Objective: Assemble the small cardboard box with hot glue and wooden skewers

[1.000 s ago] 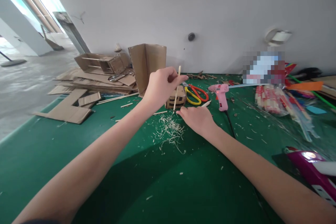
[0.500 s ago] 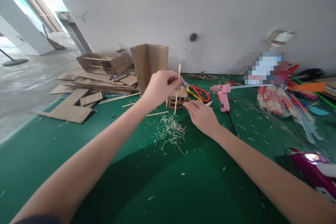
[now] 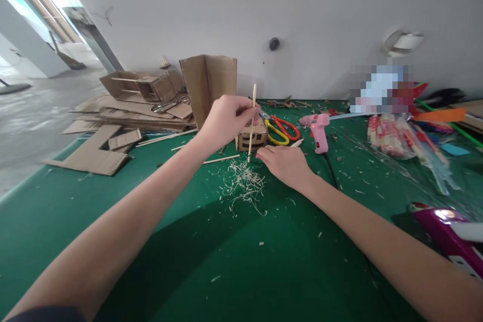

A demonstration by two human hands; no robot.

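A thin wooden stick [image 3: 250, 141] stands nearly upright, pinched near its upper part by my left hand [image 3: 231, 118]. Behind the stick is a small cardboard box [image 3: 260, 135] with dark slots on its front. My right hand [image 3: 285, 165] lies low at the box's front right corner, fingers together near the stick's lower end. Something small and dark shows at its fingertips, too small to name. Curly wood shavings [image 3: 247, 181] are piled on the green table just below the stick.
Scissors [image 3: 285, 128] with red and yellow handles and a pink glue gun [image 3: 319, 133] lie right of the box. Cardboard sheets [image 3: 101, 148] and a folded cardboard piece [image 3: 219, 78] stand left. Bagged sticks [image 3: 388, 136] and a magenta device [image 3: 445, 234] are far right.
The view has shifted slightly. My right hand has moved a little left, closer to the stick's lower end. My left hand still pinches the stick.
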